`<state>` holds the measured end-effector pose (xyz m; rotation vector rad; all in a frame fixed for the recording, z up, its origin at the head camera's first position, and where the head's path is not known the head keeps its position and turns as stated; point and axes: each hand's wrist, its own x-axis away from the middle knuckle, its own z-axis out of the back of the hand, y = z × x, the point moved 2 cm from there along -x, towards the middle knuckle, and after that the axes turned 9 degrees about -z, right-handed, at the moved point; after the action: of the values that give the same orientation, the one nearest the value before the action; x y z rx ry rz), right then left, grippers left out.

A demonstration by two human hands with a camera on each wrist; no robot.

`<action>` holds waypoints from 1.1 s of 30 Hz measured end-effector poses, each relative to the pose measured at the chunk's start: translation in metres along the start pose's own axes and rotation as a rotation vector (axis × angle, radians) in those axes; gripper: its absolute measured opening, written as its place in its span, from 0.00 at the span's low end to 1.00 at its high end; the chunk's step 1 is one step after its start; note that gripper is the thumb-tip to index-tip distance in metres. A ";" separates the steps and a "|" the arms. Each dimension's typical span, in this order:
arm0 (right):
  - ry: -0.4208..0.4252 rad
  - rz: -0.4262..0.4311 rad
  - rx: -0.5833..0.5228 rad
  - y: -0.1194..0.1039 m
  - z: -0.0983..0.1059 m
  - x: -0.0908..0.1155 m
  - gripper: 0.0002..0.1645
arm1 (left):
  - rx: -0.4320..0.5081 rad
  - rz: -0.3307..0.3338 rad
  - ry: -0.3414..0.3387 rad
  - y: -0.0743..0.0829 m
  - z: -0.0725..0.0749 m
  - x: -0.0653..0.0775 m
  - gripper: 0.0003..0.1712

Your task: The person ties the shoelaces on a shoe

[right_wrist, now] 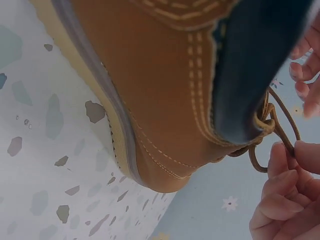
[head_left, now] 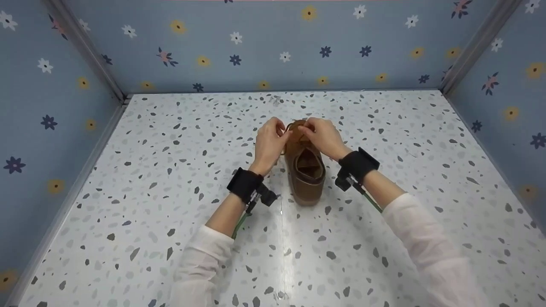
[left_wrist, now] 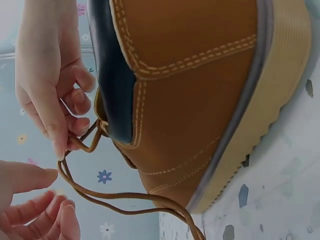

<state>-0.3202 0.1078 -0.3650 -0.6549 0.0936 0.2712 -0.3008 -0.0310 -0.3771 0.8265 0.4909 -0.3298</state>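
Note:
A brown lace-up shoe (head_left: 309,194) with a dark padded collar stands upright, its toe pointing away from me. My right hand (head_left: 322,134) is over its front and pinches the brown shoelace (right_wrist: 285,135) between thumb and index finger. In the left wrist view, strands of shoelace (left_wrist: 125,196) droop from that pinch past the shoe's side. My left hand (head_left: 269,140) is at the left of the laces. Its thumb (left_wrist: 30,177) is extended, apart from the bent fingers, with its tip close to the lace; whether they touch I cannot tell.
The shoe stands on a white speckled tabletop (head_left: 170,179). Blue flowered panels (head_left: 256,42) rise at the back and both sides, joined by grey corner posts. Each wrist wears a black strap (head_left: 245,185) with a small camera and a green cable.

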 end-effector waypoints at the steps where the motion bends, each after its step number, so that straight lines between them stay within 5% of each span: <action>1: -0.002 0.002 0.003 0.000 0.000 0.000 0.12 | -0.014 0.014 -0.014 -0.002 0.000 0.001 0.14; 5: -0.011 -0.001 0.004 -0.001 0.001 0.001 0.13 | -0.088 0.076 -0.117 -0.013 -0.007 0.008 0.19; 11: -0.010 -0.008 0.013 -0.001 0.001 0.002 0.13 | -0.125 0.092 -0.192 -0.021 -0.014 0.012 0.10; 21: 0.011 0.001 0.019 0.001 0.001 0.001 0.13 | -0.085 0.184 -0.188 -0.025 -0.011 0.013 0.06; 30: -0.005 0.012 -0.031 0.001 0.003 0.001 0.13 | 0.043 0.209 -0.181 -0.079 -0.049 0.013 0.13; 33: -0.009 0.009 -0.049 0.002 0.006 0.001 0.14 | 0.002 0.201 -0.193 -0.066 -0.038 0.014 0.12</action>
<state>-0.3200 0.1127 -0.3614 -0.7022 0.0815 0.2855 -0.3300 -0.0455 -0.4471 0.8288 0.2250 -0.2214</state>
